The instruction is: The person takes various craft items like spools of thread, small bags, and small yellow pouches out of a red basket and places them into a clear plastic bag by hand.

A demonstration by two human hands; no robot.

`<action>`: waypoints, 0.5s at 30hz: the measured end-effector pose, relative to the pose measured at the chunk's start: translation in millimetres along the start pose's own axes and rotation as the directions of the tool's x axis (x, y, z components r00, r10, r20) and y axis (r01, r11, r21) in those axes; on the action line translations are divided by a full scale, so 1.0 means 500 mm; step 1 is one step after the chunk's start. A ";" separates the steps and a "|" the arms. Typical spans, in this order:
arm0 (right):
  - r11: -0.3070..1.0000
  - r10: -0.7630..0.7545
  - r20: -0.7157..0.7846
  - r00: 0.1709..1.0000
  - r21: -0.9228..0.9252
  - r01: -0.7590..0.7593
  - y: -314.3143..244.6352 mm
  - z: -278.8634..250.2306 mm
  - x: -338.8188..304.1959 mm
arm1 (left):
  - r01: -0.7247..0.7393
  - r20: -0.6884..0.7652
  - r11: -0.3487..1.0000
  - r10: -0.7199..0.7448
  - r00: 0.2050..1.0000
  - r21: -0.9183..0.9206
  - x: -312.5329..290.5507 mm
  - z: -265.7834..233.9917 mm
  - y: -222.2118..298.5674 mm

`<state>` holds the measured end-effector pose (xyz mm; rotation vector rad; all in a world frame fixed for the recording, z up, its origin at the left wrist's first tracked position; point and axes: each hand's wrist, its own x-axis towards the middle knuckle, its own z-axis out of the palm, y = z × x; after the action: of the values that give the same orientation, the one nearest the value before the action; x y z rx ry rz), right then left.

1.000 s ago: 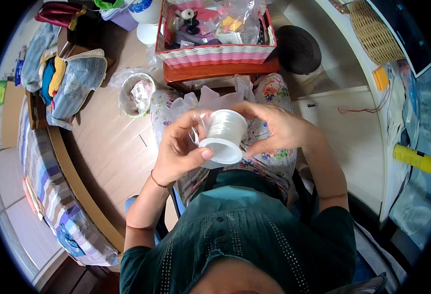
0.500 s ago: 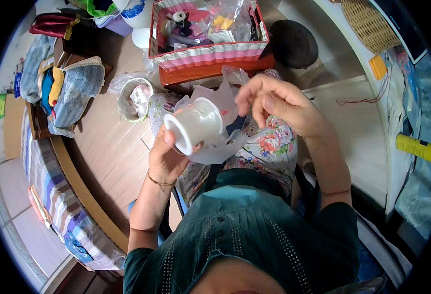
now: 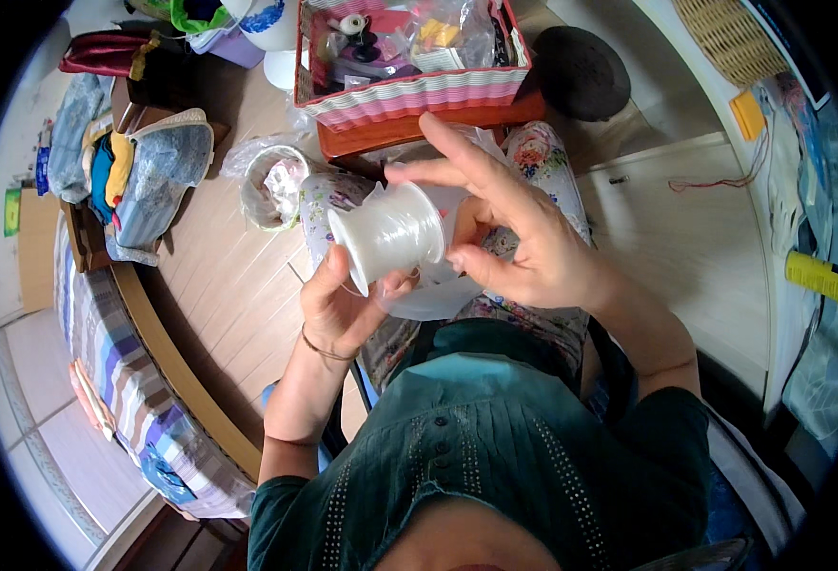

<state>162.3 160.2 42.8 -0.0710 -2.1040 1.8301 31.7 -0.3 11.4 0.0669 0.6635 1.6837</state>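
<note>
Left hand (image 3: 343, 306) grips a white spool (image 3: 388, 235) from below, fingers curled about its near flange, axis tilted. Right hand (image 3: 519, 243) is half open beside the far flange, thumb and forefinger at the rim, pinching nothing that can be made out. To free the line cleanly, the spool is best kept steady while the fingertips seek the loose end. The spool, wound with clear glossy line, is held above the lap and a plastic bag (image 3: 428, 295). Beyond: bowl (image 3: 271, 181), striped basket (image 3: 409, 90).

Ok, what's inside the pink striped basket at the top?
The pink striped basket holds a white spool, dark round pieces, a yellow item and clear plastic bags. Whatever lies under the bags is covered.
</note>
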 end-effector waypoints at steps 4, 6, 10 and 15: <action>0.997 0.038 -0.122 0.992 -0.055 -0.045 0.005 -0.013 0.001 | 0.014 0.052 0.999 -0.016 0.999 0.048 0.000 -0.020 0.001; 0.977 0.196 0.014 0.980 -0.092 -0.194 -0.011 -0.046 0.000 | 0.036 0.102 0.999 -0.037 0.994 0.014 -0.001 -0.024 0.001; 0.990 0.138 0.041 0.990 -0.031 -0.137 -0.034 -0.076 -0.002 | -0.019 0.071 0.998 0.015 0.997 0.057 0.000 -0.021 -0.001; 0.991 -0.113 0.083 0.990 0.081 0.106 -0.030 -0.130 -0.009 | -0.023 0.081 0.999 0.025 0.996 -0.037 0.007 -0.012 -0.001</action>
<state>188.4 218.2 62.8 0.1444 -2.0489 1.8775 29.0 0.6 5.3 0.1182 0.5733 1.7061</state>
